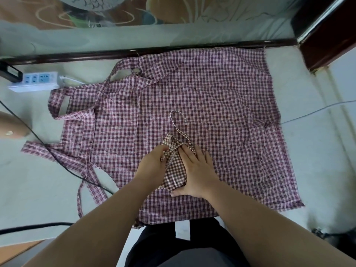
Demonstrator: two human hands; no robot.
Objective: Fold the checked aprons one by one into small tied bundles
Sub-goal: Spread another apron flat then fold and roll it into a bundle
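A bundle (174,170) lies on a spread apron (212,93), by its near edge. Its left side is pinched by the left hand (152,164), and its right side is pressed by the flat right hand (196,170).

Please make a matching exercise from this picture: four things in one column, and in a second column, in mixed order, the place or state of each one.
Column one
1. small folded bundle of brown-and-white checked cloth
2. large purple-and-white checked apron
3. white plastic power strip
4. thin grey cable

Column two
A. lies at the far left
B. spread out flat
C. gripped by the left hand and pressed by the flat right hand
D. runs off to the right edge

Pairs: 1-C, 2-B, 3-A, 4-D
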